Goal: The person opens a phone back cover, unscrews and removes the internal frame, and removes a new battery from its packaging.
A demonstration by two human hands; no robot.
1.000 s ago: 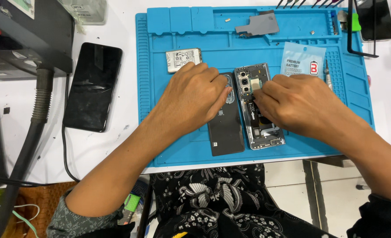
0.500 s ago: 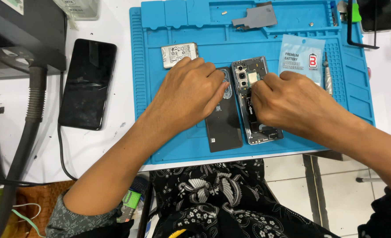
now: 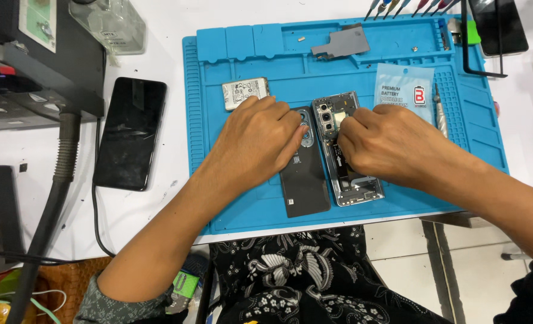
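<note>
The left hand [image 3: 257,141] is lying palm-down on the dark back cover [image 3: 304,180], fingers bent over its camera end. The right hand [image 3: 389,144] is pinching at something inside the opened phone frame [image 3: 344,150] (what it grips is hidden). Both parts are lying side by side on the blue repair mat [image 3: 242,198], with 1 loose battery [image 3: 245,93] just above the left hand.
</note>
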